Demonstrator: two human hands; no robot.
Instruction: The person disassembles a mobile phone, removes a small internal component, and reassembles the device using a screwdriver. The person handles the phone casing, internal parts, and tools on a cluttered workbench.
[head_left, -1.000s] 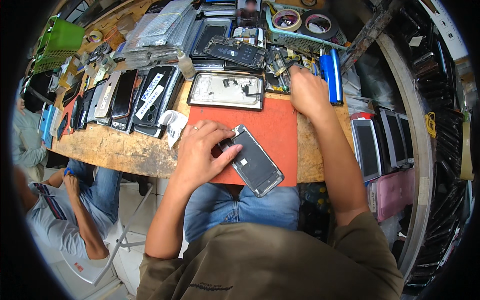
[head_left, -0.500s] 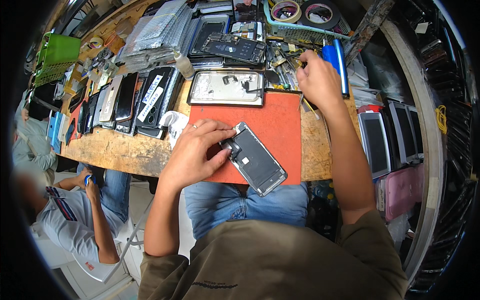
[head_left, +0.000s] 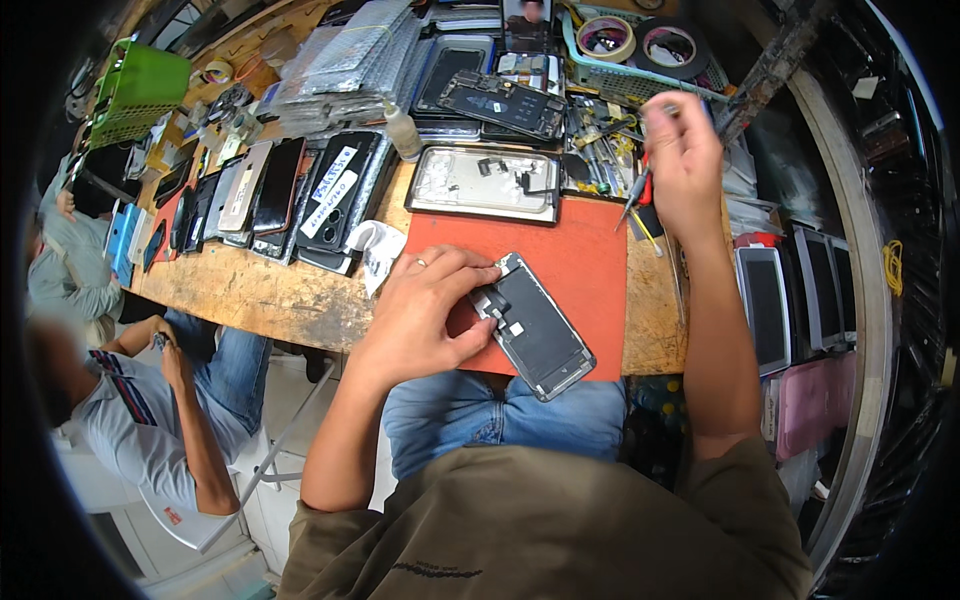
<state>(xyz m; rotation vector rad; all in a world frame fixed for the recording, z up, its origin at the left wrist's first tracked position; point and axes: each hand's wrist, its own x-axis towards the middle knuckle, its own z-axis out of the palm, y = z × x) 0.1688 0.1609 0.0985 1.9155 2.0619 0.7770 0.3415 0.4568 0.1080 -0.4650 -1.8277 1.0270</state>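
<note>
mat [head_left: 580,255]: your orange-red sheet, centre of the frame
phone panel [head_left: 535,328]: black with silver edge, lower centre
desk [head_left: 250,290]: worn tan wood, centre left
basket [head_left: 140,90]: bright green, upper left
screwdriver [head_left: 640,190]: red grip, in your right hand [head_left: 685,165], upper right
jeans [head_left: 500,415]: your blue denim, lower centre

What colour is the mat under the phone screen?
Orange-red mat, clearest in the head view.

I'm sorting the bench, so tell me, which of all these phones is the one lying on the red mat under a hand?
The opened black phone at the mat's near edge, angled, with the left hand on its upper end. The other phones sit in a row on bare wood to the left.
</note>
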